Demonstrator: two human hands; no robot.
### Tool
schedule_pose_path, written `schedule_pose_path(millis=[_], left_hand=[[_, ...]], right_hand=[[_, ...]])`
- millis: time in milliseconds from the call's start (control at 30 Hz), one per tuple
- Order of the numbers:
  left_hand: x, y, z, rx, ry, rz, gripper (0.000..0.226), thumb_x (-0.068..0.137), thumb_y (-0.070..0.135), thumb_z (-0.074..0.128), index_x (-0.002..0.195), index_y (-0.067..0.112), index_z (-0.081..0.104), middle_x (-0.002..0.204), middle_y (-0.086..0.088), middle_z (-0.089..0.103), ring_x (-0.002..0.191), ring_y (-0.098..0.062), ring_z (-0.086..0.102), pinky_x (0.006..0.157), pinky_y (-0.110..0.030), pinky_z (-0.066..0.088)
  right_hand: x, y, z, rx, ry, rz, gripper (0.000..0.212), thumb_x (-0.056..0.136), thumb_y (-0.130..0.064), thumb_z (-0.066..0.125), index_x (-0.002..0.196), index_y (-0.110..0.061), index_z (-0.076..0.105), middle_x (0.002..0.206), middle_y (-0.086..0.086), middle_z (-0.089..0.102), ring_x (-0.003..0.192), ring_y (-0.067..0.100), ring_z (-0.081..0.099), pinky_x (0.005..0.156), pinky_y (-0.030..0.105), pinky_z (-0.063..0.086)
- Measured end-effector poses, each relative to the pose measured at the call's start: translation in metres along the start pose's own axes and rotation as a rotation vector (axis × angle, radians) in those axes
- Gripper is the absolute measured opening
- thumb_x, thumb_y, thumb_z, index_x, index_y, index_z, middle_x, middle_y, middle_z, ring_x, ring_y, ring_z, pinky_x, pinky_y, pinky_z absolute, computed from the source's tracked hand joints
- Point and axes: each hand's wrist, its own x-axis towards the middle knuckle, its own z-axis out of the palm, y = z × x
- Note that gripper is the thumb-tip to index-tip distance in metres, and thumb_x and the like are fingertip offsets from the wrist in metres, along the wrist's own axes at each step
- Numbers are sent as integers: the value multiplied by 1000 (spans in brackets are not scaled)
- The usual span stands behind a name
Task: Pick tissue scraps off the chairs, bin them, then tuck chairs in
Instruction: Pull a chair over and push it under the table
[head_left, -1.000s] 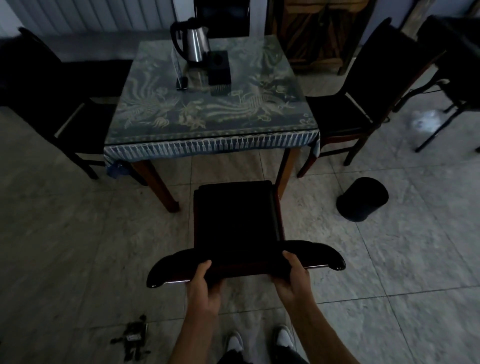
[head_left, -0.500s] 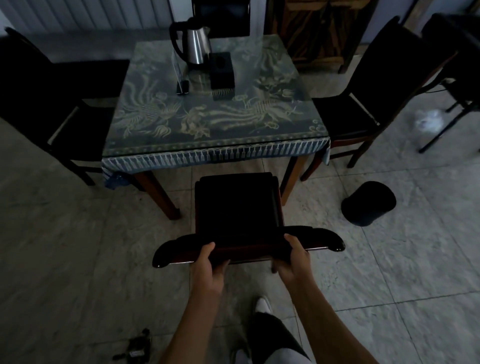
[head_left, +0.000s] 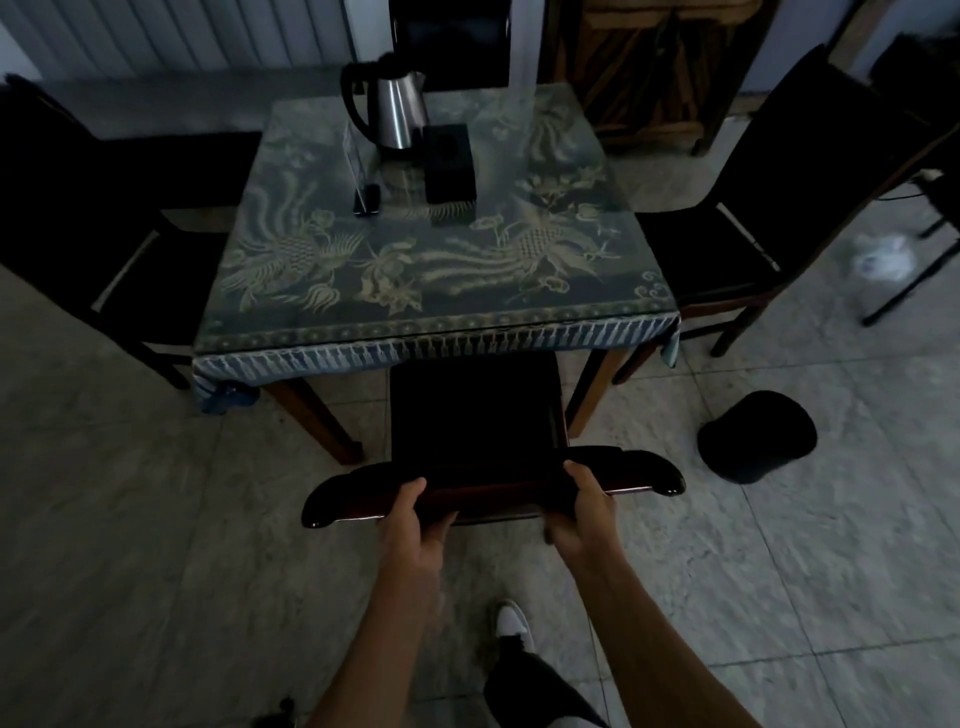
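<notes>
A dark wooden chair (head_left: 475, 410) stands in front of me with its seat's front edge at the fringe of the tablecloth. My left hand (head_left: 413, 525) and my right hand (head_left: 584, 512) both grip its curved top rail (head_left: 493, 480). The table (head_left: 431, 270) has a patterned blue-green cloth under glass. A black bin (head_left: 756, 436) stands on the floor to the right of the chair. Another dark chair (head_left: 737, 228) sits at the table's right side, and one more chair (head_left: 104, 223) at its left side. I see no tissue scrap on any seat.
On the table stand a steel kettle (head_left: 395, 106), a black box (head_left: 449, 163) and a clear sign holder (head_left: 363, 176). A white plastic bag (head_left: 883, 257) lies on the tiled floor at right, near black chair legs (head_left: 904, 291). A wooden cabinet (head_left: 644, 73) stands behind.
The chair has slid forward toward the table with both hands on its rail; its seat front now reaches the tablecloth fringe. I have stepped forward with it.
</notes>
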Motion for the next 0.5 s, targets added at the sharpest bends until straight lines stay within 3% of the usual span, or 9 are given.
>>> schedule_pose_path(millis=[100, 267, 500], left_hand=[[9, 5, 15, -14, -5, 4, 20, 88, 7, 65, 105, 16, 61, 109, -11, 64, 101, -28, 62, 72, -45, 57], [21, 12, 32, -20, -26, -2, 22, 88, 7, 65, 108, 16, 61, 112, -11, 64, 104, -29, 61, 87, -51, 54], [25, 15, 38, -13, -17, -9, 20, 88, 9, 66, 107, 15, 61, 113, -13, 64, 106, -30, 61, 86, -49, 55]], right_hand=[[13, -5, 12, -3, 9, 7, 48, 89, -7, 63, 134, 0, 48, 124, 23, 63, 101, 33, 68, 68, 44, 59], [30, -11, 29, -27, 33, 12, 44, 88, -9, 65, 129, -2, 52, 117, 21, 66, 100, 34, 68, 66, 44, 59], [36, -12, 33, -46, 32, 28, 40, 88, -12, 67, 125, -5, 53, 118, 20, 66, 103, 34, 68, 70, 47, 59]])
